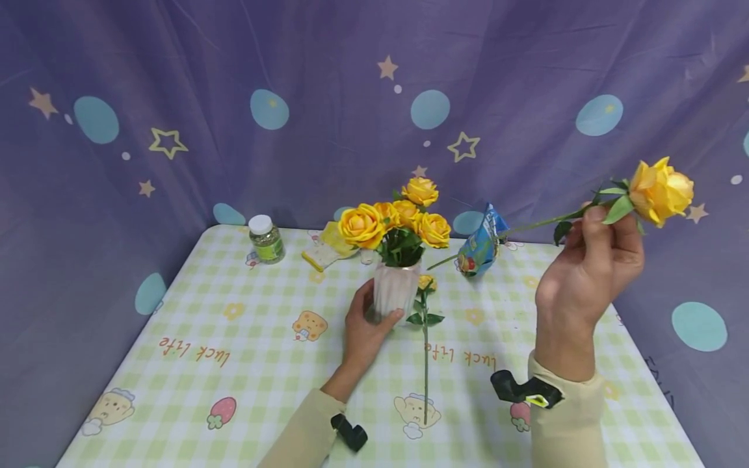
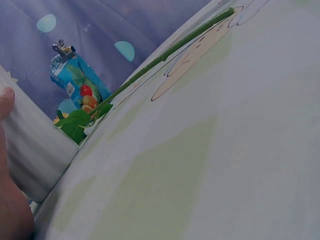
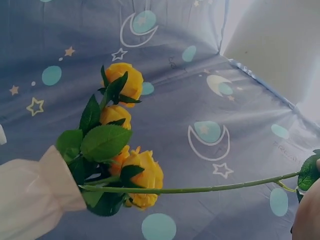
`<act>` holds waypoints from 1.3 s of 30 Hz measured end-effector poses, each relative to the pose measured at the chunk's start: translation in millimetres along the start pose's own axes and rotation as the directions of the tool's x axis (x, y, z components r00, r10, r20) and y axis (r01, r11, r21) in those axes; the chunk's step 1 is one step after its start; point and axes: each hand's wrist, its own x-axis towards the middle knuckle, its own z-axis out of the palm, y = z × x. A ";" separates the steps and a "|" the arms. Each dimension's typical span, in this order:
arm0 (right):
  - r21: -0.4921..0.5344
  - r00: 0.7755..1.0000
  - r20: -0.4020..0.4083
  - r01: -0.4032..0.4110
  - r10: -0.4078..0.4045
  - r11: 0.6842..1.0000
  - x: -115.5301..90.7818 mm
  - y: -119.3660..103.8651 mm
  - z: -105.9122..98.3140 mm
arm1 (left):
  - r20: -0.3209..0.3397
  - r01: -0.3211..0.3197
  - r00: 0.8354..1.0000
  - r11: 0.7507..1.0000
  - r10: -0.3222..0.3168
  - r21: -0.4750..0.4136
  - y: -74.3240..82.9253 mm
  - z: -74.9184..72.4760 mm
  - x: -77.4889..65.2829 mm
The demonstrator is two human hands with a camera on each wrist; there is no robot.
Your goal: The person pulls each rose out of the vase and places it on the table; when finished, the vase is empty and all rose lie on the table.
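Observation:
My left hand [image 1: 365, 328] grips the white ribbed vase [image 1: 395, 290] in the middle of the table; the vase [image 2: 30, 155] holds several yellow roses [image 1: 398, 218]. My right hand [image 1: 591, 266] is raised at the right and pinches a long-stemmed yellow rose [image 1: 661, 190] just below the bloom, its stem [image 3: 200, 189] pointing down toward the vase. Another yellow rose [image 1: 425, 338] lies flat on the tablecloth right of the vase, and its green stem [image 2: 165, 52] runs toward me.
A green-checked tablecloth [image 1: 246, 364] covers the table. A small jar with a white lid [image 1: 266, 238] stands at the back left, a yellow cloth [image 1: 328, 250] behind the vase, a blue snack bag [image 1: 481, 246] at the back right. A purple star-patterned curtain [image 1: 292, 97] hangs behind.

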 end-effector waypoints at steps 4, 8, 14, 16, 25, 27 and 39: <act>-0.031 1.000 -0.022 -0.021 0.021 0.999 -1.6 1.2 -5.5 | 0.000 0.005 1.000 1.000 -0.005 -0.001 0.9 0.1 0.2; -0.042 0.999 -0.018 -0.049 0.048 0.998 -3.6 3.7 -11.0 | -0.001 0.007 1.000 1.000 -0.007 0.002 1.1 0.4 0.4; -0.102 0.993 0.001 -0.116 0.116 0.988 -6.0 7.4 -21.3 | -0.001 0.012 1.000 1.000 -0.012 0.007 0.8 0.6 0.4; -0.149 0.988 0.013 -0.150 0.153 0.977 -7.2 9.0 -26.1 | 0.000 0.011 1.000 1.000 -0.011 0.005 0.9 0.6 0.5; -0.325 0.931 -0.021 -0.352 0.365 0.878 -8.2 19.2 -49.3 | 0.006 0.007 1.000 1.000 -0.007 -0.002 1.1 0.2 0.5; -0.393 0.904 -0.031 -0.402 0.425 0.827 -7.8 21.8 -55.4 | 0.004 0.002 1.000 1.000 -0.002 -0.003 1.4 0.0 0.6; -0.718 0.768 -0.074 -0.484 0.636 0.501 -11.5 41.2 -96.1 | 0.001 0.002 1.000 1.000 -0.002 -0.003 1.4 -0.2 0.5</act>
